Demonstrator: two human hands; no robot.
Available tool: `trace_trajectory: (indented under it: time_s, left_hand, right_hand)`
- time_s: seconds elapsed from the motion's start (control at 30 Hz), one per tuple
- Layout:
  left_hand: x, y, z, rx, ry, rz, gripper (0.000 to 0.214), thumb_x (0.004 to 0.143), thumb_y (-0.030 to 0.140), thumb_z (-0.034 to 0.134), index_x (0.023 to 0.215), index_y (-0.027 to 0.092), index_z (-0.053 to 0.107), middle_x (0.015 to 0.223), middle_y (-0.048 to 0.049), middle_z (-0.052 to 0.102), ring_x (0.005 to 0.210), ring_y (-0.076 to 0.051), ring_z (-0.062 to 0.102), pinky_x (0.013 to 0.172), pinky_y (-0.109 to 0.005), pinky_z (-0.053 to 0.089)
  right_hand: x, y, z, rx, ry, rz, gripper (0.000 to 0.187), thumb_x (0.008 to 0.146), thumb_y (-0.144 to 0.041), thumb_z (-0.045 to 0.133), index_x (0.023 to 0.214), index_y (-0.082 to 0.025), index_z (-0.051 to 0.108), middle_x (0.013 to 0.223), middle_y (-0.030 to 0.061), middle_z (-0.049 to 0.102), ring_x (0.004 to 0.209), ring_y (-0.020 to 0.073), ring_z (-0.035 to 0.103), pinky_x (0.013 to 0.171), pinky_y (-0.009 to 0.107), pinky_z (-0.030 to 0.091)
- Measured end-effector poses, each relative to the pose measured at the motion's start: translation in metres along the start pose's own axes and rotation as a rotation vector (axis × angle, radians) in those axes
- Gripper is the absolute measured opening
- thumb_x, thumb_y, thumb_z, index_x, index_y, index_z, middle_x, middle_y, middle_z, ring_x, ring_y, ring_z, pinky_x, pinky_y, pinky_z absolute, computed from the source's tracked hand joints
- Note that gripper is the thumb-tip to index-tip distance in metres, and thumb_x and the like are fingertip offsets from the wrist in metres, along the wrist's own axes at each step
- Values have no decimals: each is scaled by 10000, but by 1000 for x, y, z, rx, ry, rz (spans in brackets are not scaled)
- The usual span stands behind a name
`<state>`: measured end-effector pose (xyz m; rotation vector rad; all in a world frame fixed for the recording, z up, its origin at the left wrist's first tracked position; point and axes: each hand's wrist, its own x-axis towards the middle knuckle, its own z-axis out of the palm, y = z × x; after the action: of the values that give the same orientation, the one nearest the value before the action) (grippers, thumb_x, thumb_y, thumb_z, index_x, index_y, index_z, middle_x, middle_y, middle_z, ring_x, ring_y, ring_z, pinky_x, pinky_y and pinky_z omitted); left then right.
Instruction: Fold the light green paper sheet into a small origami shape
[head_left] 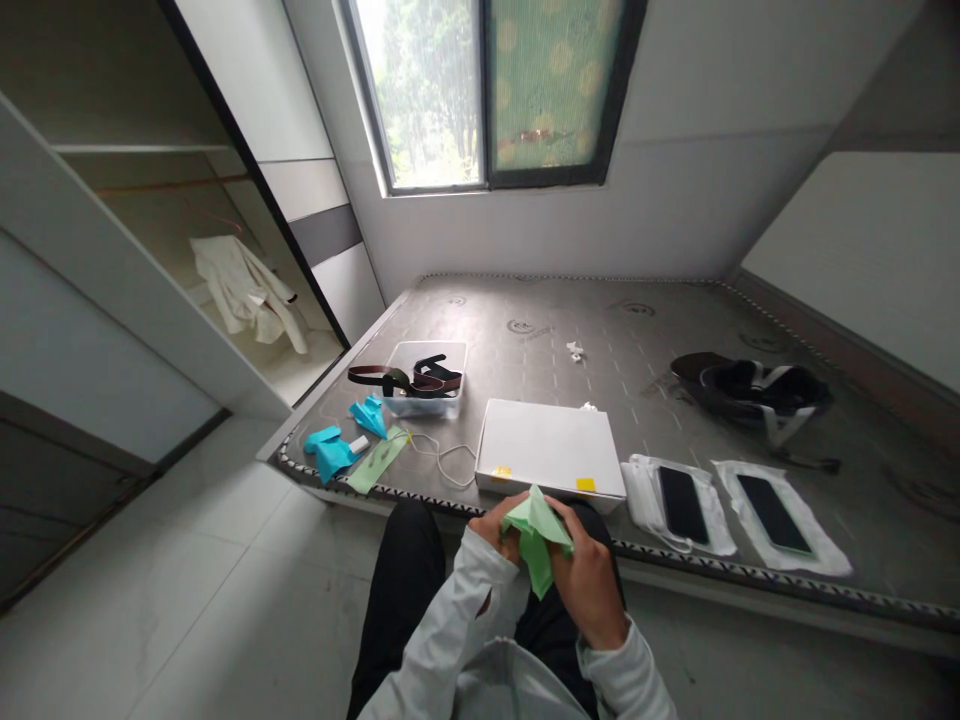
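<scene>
Between my two hands, above my lap, is a folded piece of light green paper with pointed flaps. My left hand is closed on its left side, the fingers partly hidden behind the paper. My right hand grips the right side, with the fingers curled over the edge. Just beyond my hands lies a flat white box with yellow stickers on its front. Folded blue paper pieces and a flat green paper strip lie to the left on the mattress.
A clear plastic bin holds dark straps. A white cable runs toward the box. Two dark phones lie on white wrapping at right, before a black helmet. The mattress edge runs in front of my knees.
</scene>
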<state>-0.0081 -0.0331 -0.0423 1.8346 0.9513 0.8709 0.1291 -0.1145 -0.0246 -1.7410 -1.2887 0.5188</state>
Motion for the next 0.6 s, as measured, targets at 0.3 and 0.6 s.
trace_trajectory:
  time_s: [0.3, 0.6]
  left_hand:
    - [1, -8, -10, -258, -16, -214, 332, 682, 175, 568, 931, 158, 788, 892, -78, 775, 779, -207, 695, 681, -234, 510]
    - [10, -30, -17, -805, -337, -385, 626, 507, 383, 766, 1074, 120, 741, 859, -109, 748, 713, -231, 681, 690, -311, 497]
  right_hand:
    - [5, 27, -12, 328, -135, 170, 516, 616, -111, 415, 1027, -183, 718, 931, 35, 731, 719, 186, 647, 622, 261, 521]
    - [7, 9, -41, 531, -350, 76, 432, 760, -411, 739, 1148, -222, 706, 1213, 106, 641, 1103, 268, 609, 920, 359, 520]
